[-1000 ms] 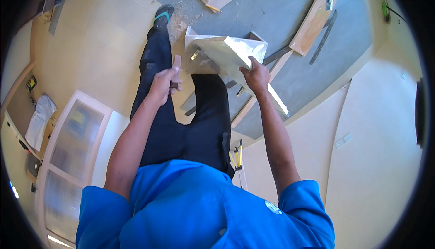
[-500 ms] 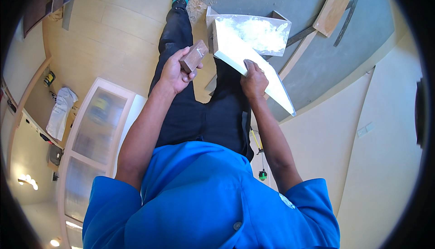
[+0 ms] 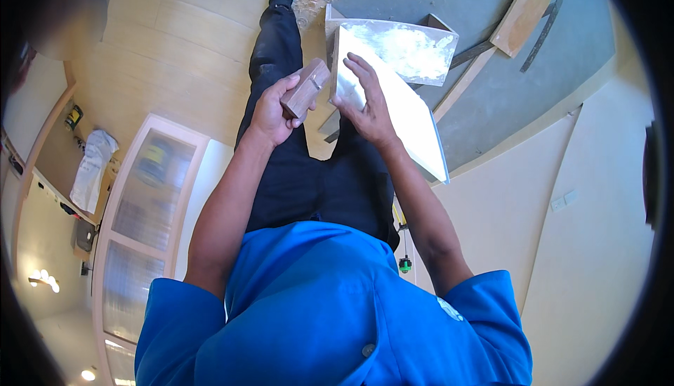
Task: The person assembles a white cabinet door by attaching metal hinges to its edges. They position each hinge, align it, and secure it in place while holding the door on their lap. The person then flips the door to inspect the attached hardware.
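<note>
The left hand (image 3: 272, 112) is holding a brown wooden block (image 3: 306, 91), fingers curled around it, left of the white panel (image 3: 407, 112). The right hand (image 3: 371, 110) is hanging over that panel, fingers spread, grasping nothing; contact cannot be told. Steady handling probably calls for a firm left grip.

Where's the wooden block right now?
In the head view, the wooden block is in the person's left hand, left of centre, just left of the white board.

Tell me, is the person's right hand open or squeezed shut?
Open: the right hand has its fingers spread apart, near the white board.
</note>
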`<state>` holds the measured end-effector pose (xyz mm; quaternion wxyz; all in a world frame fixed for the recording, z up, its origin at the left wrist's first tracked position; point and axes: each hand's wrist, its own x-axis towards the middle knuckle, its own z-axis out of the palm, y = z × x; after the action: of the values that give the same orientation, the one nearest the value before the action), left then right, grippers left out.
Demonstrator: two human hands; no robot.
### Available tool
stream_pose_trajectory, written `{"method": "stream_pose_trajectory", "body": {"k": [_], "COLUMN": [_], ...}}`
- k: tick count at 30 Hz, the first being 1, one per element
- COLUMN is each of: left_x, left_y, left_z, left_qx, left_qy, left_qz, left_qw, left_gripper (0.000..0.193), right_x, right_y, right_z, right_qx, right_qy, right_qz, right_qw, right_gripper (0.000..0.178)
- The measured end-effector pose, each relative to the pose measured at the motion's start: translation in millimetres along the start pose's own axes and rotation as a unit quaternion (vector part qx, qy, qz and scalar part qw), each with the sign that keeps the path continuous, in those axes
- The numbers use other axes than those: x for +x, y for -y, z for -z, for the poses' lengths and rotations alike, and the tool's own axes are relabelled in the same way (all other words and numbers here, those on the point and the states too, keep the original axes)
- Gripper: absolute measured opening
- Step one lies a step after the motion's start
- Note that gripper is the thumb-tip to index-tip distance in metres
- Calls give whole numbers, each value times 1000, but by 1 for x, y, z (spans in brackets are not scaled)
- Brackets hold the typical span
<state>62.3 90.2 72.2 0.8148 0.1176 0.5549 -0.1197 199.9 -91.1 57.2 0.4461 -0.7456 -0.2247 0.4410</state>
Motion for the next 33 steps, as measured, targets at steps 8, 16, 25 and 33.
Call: {"method": "stream_pose_trajectory", "body": {"k": [8,16,25,33], "left_x": [2,9,21,21], "left_y": [-5,-4,-21,-36], "left_z": [-19,-24,-52,-44], "left_qx": [-4,22,4,-40], "left_qy": [9,-4,16,26], "left_qz": [-43,-91,-61,-66], "left_qw": [999,996,998,997], "left_gripper": [55,49,46,40], "right_x": [25,61,56,77], "right_y": [26,6,14,18], "right_z": [-55,-39,-3,-34], "right_qx": [103,392,51,-68], "right_qy": [-206,-356,-115,-181], "right_qz": [-40,-235,11,45], "right_qw": [972,816,992,980], "right_gripper": [30,16,23,15]}}
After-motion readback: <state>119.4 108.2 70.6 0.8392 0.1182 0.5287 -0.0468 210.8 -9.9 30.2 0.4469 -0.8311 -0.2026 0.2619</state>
